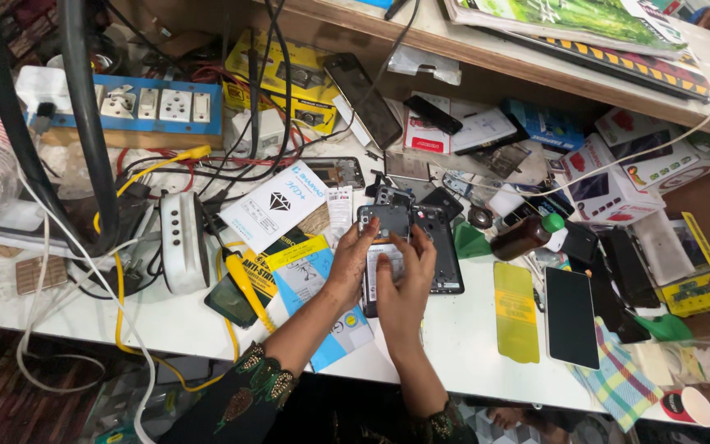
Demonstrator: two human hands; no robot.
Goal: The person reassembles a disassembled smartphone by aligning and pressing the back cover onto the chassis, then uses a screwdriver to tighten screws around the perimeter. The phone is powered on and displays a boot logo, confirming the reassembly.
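Both my hands meet at an opened smartphone (386, 226) with its back removed, lying on the white worktop (462, 337). My left hand (351, 263) grips the phone's left edge with fingers curled over it. My right hand (404, 279) lies on the lower part of the phone, fingers pressing onto its inner parts. A black phone back frame (441, 247) lies right beside it on the right. Dark embroidered sleeves cover my forearms.
A blue power strip (137, 107) and tangled cables sit at back left. A white box (273, 205), a yellow film sheet (515, 312), a brown bottle with green cap (526, 236), a dark phone (571, 316), several small boxes and a raised wooden shelf (536, 66) crowd the bench.
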